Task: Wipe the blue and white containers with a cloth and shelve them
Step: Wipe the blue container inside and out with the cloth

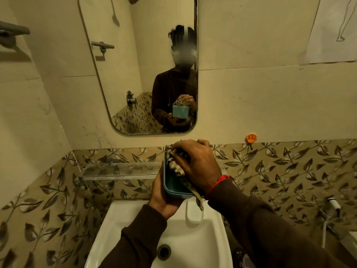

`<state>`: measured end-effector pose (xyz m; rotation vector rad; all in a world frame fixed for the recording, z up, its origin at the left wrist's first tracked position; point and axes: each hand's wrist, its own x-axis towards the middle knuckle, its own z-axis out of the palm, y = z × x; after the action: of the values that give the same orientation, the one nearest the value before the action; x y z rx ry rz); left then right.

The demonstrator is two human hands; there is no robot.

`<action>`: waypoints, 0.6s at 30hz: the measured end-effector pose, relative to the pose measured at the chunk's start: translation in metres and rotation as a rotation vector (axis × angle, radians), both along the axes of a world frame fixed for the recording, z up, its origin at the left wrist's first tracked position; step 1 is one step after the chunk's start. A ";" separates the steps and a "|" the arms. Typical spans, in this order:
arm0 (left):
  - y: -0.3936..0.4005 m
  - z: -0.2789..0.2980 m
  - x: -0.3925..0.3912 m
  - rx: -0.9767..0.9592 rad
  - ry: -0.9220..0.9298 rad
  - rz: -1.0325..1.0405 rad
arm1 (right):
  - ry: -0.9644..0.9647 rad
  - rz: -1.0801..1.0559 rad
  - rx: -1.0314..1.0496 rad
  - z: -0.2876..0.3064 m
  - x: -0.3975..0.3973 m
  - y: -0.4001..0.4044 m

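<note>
Cupping the blue container (pixel 173 187) from below and its left side at frame centre, the left hand (pixel 162 198) has palm up, fingers wrapped under the base, forearm rising from bottom centre above the white sink (pixel 135 215). The right hand (pixel 195 163) lies palm down over the container's open top, fingers curled on a patterned cloth (pixel 176 167) pressed inside, a red thread (pixel 218 182) at the wrist; the cloth's tail hangs over the near rim.
</note>
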<state>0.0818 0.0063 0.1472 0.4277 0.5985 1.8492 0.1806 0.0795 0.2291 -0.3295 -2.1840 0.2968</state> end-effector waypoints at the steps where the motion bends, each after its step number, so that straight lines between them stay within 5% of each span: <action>1: 0.000 0.001 0.000 -0.009 0.007 0.000 | -0.051 -0.044 0.002 0.001 -0.001 -0.001; 6: 0.001 0.007 -0.009 -0.058 0.036 0.026 | -0.431 -0.109 0.064 -0.002 -0.005 -0.011; 11: -0.007 0.006 -0.013 -0.046 0.090 0.018 | -0.472 -0.031 0.132 0.001 -0.001 -0.010; 18: -0.016 0.002 -0.017 -0.118 0.098 -0.010 | -0.766 0.323 0.155 0.013 0.006 0.002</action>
<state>0.0645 -0.0097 0.1488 0.4434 0.7671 1.7805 0.1868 0.0812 0.2417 0.0159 -3.0033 0.1887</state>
